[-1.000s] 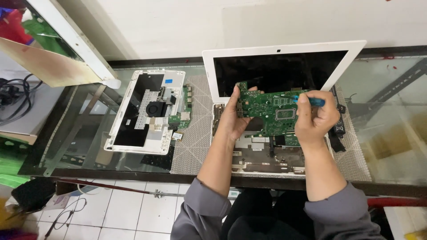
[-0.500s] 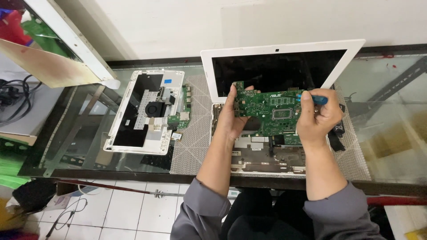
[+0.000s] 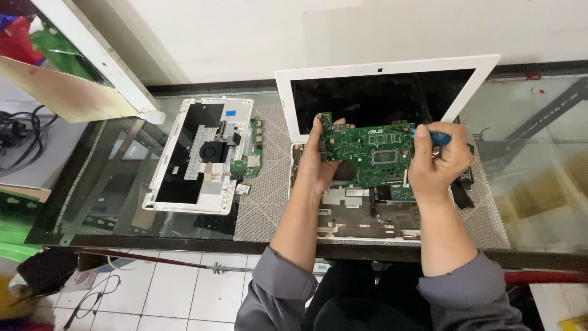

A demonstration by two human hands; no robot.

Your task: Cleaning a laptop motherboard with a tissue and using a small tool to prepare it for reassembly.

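Observation:
A green laptop circuit board (image 3: 367,153) is held up above an opened white laptop base (image 3: 367,214). My left hand (image 3: 318,162) grips the board's left edge. My right hand (image 3: 436,165) holds its right edge and also has a blue-handled tool (image 3: 433,136) tucked between the fingers. Behind the board stands the laptop's dark screen in a white frame (image 3: 386,95).
A second white laptop shell (image 3: 202,153) with a black fan and small green boards lies to the left on a grey woven mat (image 3: 266,184). The glass tabletop (image 3: 539,184) stretches right. A black part (image 3: 462,184) lies by the laptop's right side. Cables (image 3: 18,141) sit far left.
Both hands have lifted the board slightly and tilted it toward the screen; the grips are unchanged.

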